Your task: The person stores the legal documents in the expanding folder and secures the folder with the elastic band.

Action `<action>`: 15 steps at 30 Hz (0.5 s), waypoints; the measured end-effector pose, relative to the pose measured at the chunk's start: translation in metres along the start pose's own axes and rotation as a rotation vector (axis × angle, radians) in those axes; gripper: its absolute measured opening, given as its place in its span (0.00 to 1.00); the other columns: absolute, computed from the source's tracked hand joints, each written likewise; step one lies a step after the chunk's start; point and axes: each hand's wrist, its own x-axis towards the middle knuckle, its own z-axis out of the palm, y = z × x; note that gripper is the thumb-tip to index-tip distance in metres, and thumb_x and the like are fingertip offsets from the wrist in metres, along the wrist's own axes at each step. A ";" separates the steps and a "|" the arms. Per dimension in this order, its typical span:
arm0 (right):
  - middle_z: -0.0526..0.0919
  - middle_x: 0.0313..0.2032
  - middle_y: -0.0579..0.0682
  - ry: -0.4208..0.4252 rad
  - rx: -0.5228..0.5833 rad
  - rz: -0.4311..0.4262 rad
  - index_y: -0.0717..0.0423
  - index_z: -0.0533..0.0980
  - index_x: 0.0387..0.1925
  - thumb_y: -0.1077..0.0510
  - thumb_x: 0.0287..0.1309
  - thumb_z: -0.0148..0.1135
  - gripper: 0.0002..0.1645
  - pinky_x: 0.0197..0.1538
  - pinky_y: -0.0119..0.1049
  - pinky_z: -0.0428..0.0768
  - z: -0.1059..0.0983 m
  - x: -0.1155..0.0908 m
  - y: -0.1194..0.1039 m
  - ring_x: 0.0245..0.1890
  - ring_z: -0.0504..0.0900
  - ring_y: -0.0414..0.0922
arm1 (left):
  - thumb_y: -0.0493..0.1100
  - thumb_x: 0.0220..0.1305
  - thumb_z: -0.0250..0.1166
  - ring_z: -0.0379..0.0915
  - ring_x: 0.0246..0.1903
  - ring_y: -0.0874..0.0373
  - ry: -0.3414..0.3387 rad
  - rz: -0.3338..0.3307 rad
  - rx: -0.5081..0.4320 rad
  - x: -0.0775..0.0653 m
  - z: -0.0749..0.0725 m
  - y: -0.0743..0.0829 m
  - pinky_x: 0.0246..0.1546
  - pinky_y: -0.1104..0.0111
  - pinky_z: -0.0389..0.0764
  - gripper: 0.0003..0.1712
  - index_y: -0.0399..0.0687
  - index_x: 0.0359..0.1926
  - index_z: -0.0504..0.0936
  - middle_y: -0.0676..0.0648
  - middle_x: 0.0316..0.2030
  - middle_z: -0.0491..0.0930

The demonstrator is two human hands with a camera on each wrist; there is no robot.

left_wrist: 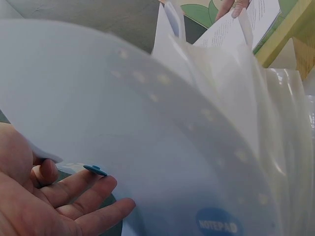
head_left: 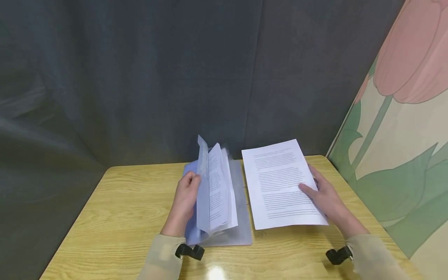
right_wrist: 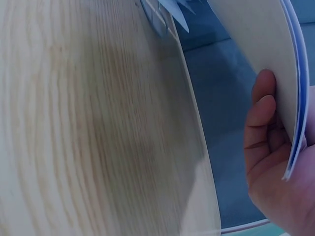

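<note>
A translucent blue document folder [head_left: 245, 225] stands partly open on the table, printed sheets [head_left: 217, 190] showing between its raised leaves. My left hand [head_left: 184, 196] pinches the edge of a raised pale leaf [head_left: 203, 194] at the folder's left side. In the left wrist view this leaf bears the word NOTEPAD, and a small blue button [left_wrist: 95, 170] lies by my fingers; clear plastic sleeves [left_wrist: 283, 137] fan out behind. My right hand [head_left: 325, 198] grips a stack of printed paper [head_left: 280, 182] by its right edge, thumb on top, fingers beneath. The right wrist view shows several layers at the stack's edge.
The wooden table [head_left: 122, 210] runs back to a dark grey curtain [head_left: 168, 77]. Along the right side stands a wall painted with tulips [head_left: 402, 155]. Each wrist wears a black strap mount, such as the left mount [head_left: 189, 251].
</note>
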 end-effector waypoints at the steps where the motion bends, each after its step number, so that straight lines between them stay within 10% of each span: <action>1: 0.59 0.83 0.69 -0.001 0.003 -0.006 0.42 0.37 0.91 0.43 0.84 0.58 0.53 0.58 0.38 0.74 0.001 0.000 -0.001 0.55 0.83 0.55 | 0.40 0.81 0.54 0.62 0.30 0.53 -0.001 0.001 0.000 0.000 0.000 0.000 0.30 0.66 0.61 0.15 0.46 0.31 0.67 0.48 0.28 0.63; 5: 0.60 0.82 0.67 -0.007 0.022 -0.015 0.41 0.38 0.91 0.44 0.84 0.59 0.53 0.56 0.34 0.75 0.006 0.001 -0.006 0.54 0.84 0.54 | 0.40 0.82 0.54 0.62 0.31 0.53 -0.002 0.003 0.000 0.001 0.000 -0.001 0.31 0.66 0.61 0.15 0.46 0.32 0.67 0.47 0.28 0.63; 11: 0.50 0.87 0.64 -0.025 0.037 -0.011 0.42 0.37 0.91 0.45 0.83 0.60 0.53 0.71 0.60 0.67 0.014 0.002 -0.015 0.68 0.74 0.61 | 0.40 0.82 0.54 0.62 0.31 0.53 0.002 0.002 0.000 0.001 0.001 -0.002 0.31 0.65 0.61 0.15 0.46 0.31 0.67 0.48 0.28 0.63; 15: 0.51 0.86 0.63 -0.033 0.038 -0.025 0.42 0.38 0.91 0.46 0.84 0.59 0.53 0.69 0.53 0.70 0.018 0.003 -0.020 0.64 0.78 0.58 | 0.41 0.82 0.54 0.62 0.31 0.53 -0.008 -0.001 -0.003 0.001 0.001 -0.001 0.31 0.66 0.62 0.15 0.46 0.32 0.67 0.47 0.29 0.63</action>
